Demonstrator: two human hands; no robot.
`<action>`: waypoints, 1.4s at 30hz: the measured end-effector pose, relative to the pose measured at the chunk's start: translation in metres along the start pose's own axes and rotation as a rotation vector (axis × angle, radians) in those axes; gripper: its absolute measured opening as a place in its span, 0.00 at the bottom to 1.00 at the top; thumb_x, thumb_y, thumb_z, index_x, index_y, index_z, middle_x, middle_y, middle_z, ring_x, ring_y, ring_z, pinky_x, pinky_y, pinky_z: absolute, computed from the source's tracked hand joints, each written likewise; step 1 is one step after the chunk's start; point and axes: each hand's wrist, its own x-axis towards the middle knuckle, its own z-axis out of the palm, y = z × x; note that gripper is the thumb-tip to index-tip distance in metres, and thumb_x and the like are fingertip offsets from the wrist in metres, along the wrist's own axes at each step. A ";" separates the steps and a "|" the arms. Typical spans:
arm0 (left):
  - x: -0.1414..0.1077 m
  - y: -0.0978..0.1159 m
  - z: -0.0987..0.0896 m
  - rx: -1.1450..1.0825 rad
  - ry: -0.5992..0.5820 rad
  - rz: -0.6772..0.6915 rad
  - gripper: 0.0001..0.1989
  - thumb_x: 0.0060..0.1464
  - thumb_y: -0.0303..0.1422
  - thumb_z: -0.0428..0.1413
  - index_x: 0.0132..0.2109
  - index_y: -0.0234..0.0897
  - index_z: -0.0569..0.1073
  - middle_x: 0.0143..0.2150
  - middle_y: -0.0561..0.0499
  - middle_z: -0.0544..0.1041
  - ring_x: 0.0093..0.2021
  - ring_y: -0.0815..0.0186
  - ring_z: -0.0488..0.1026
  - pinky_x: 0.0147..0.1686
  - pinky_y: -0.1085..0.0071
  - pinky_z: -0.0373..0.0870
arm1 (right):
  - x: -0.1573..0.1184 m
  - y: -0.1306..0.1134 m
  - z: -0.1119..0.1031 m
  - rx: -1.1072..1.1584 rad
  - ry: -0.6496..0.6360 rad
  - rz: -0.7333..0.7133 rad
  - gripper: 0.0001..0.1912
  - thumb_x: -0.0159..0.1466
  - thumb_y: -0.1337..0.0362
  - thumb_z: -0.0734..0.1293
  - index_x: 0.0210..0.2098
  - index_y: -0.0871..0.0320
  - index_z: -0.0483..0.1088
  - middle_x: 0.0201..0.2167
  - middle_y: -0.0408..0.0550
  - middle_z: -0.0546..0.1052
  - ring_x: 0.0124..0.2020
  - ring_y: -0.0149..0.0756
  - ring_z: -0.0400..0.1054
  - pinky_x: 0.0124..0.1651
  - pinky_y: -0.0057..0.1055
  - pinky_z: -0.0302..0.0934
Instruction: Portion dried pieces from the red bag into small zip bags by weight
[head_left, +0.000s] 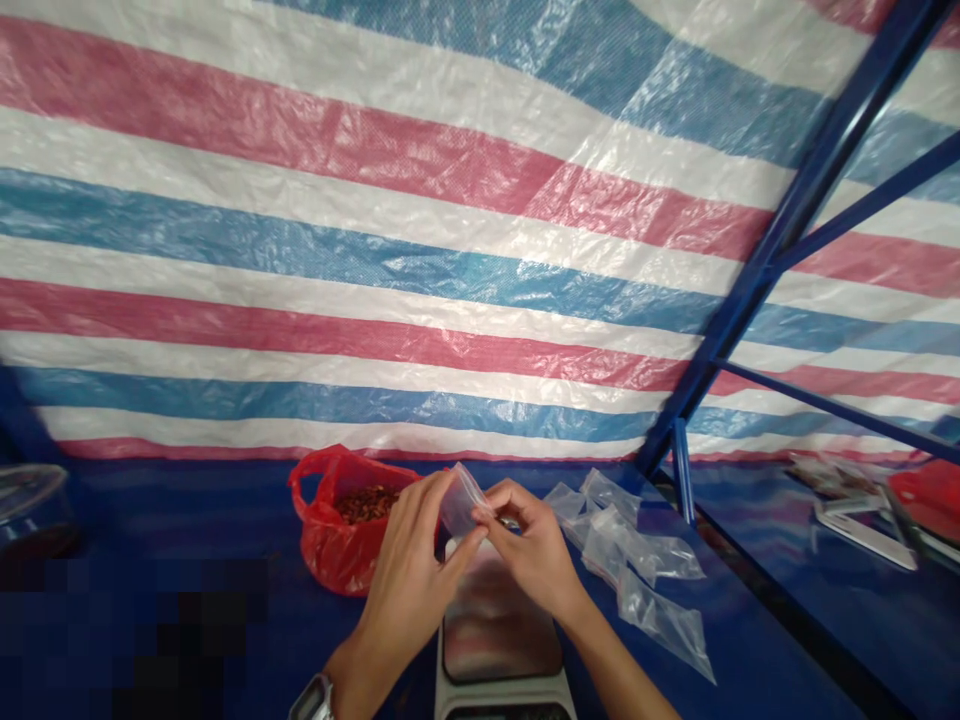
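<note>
Both hands meet over a weighing scale with a shiny metal top. My left hand pinches one side of a small clear zip bag, its fingers closed along the plastic. My right hand grips the bag's other side near the red-tinted edge, with thumb and fingertips pressed together. I cannot make out whether the bag's mouth is parted. Left of the hands stands a red plastic bag, open at the top, with small brown dried pieces inside. My left wrist wears a watch.
Several clear zip bags lie loosely on the blue table to the right. A clear tub stands far left. Blue metal bars cross the right side before a striped tarp. Another scale sits beyond them.
</note>
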 end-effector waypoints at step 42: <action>0.043 -0.028 -0.064 -0.415 0.334 -0.489 0.27 0.57 0.54 0.61 0.54 0.39 0.77 0.43 0.48 0.84 0.38 0.62 0.81 0.37 0.70 0.78 | -0.001 -0.014 -0.017 -0.370 0.034 -0.263 0.10 0.74 0.62 0.63 0.45 0.51 0.77 0.37 0.48 0.78 0.35 0.38 0.70 0.41 0.34 0.64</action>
